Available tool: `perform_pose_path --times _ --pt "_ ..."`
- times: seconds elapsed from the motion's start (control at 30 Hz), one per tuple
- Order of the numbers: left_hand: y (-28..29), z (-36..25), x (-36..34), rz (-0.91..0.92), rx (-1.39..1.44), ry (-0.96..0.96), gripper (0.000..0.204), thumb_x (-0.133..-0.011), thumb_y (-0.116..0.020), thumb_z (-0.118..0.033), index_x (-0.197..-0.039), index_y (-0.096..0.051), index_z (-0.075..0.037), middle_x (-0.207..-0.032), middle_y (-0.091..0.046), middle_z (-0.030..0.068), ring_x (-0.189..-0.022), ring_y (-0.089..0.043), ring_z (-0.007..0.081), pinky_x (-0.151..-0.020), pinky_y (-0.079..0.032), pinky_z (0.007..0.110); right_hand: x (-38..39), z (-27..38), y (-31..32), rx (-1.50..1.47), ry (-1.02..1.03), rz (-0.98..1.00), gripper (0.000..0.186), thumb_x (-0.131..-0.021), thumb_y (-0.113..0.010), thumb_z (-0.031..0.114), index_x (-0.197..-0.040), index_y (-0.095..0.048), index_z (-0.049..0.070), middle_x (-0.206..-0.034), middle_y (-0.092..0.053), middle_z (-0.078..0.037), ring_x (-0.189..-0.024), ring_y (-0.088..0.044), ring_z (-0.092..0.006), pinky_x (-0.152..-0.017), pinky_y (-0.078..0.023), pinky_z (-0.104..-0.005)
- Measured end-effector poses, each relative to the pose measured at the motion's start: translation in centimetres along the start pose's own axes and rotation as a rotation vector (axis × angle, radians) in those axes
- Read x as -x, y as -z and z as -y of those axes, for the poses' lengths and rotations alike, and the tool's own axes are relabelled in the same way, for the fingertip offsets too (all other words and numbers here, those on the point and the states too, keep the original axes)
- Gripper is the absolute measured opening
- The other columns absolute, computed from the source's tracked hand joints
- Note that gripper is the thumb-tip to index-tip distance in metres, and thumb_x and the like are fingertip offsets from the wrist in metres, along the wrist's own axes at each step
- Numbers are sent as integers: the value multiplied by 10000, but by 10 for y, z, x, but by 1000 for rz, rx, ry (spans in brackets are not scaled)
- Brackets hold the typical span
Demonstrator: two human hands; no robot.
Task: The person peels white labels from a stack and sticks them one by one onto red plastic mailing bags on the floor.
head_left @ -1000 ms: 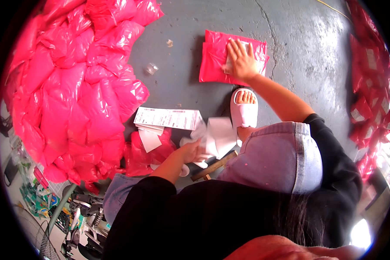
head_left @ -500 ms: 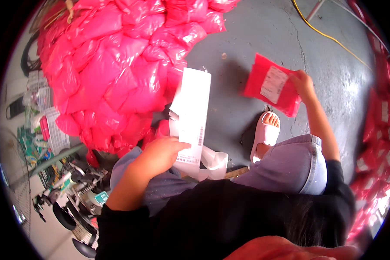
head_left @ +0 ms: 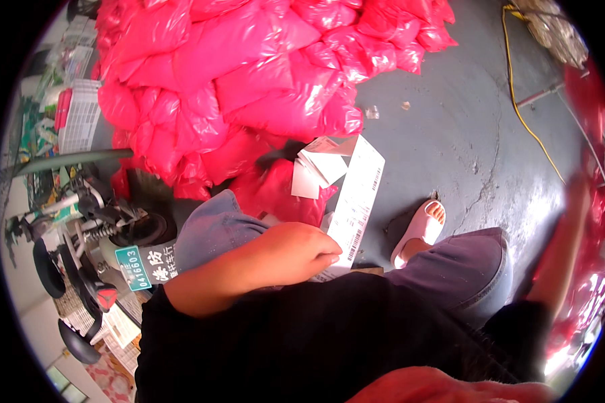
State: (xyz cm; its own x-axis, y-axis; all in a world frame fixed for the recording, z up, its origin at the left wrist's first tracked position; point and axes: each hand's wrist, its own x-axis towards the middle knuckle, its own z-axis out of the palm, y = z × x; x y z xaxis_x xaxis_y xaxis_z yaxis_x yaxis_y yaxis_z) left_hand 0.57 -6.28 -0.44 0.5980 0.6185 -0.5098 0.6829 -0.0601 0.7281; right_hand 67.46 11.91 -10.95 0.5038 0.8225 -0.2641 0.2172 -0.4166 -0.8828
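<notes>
My left hand pinches a long white label strip above my lap; my right hand, blurred at the right edge, seems to reach pink bags, grip unclear.

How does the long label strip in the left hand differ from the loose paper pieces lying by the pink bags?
The label strip is long, narrow and printed with dark bars; the loose paper pieces are short and mostly blank. The strip is pinched by the left hand and rises off the floor; the pieces lie untouched against a pink bag. Both are white paper.
</notes>
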Motion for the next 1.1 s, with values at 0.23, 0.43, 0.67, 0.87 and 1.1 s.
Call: perform_pose_path --times 0.23,0.43,0.67,0.87,1.1 --pt "-13 5 11 296 -327 102 171 -747 -520 -160 -793 -603 -18 -747 -584 149 -754 -553 306 -638 -459 381 194 53 -473 368 -223 1349 433 -806 -514 431 -1126 -514 139 -1105 -543 -100 -987 -518 -177 -748 -477 -333" --pt "-12 14 5 232 -268 76 151 -712 -514 -121 -805 -586 -28 -775 -581 133 -807 -538 309 -666 -462 367 255 43 -573 356 -150 1035 489 -721 -623 479 -834 -574 6 -723 -574 -73 -618 -552 -153 -537 -447 -303" --pt "9 17 -6 226 -200 197 294 -692 -522 -77 -983 -565 -71 -830 -582 140 -758 -564 297 -665 -459 370 265 71 -519 -112 -213 1017 356 -710 -664 270 -881 -581 -31 -764 -592 -64 -639 -547 -129 -560 -433 -262" --pt "9 19 -14 124 -170 134 215 -716 -496 -65 -922 -557 -80 -733 -569 133 -748 -571 307 -627 -453 386 234 39 -338 -4 -192 857 287 -793 -601 185 -999 -581 -15 -869 -613 -52 -778 -566 -103 -699 -460 -249" --pt "-19 21 -43 174 -71 -87 343 -638 -512 29 -952 -599 -78 -765 -592 139 -683 -567 314 -599 -450 368 150 -199 -176 1253 -169 103 554 -777 -498 491 -1138 -486 70 -1143 -514 -124 -1023 -501 -310 -815 -410 -402"
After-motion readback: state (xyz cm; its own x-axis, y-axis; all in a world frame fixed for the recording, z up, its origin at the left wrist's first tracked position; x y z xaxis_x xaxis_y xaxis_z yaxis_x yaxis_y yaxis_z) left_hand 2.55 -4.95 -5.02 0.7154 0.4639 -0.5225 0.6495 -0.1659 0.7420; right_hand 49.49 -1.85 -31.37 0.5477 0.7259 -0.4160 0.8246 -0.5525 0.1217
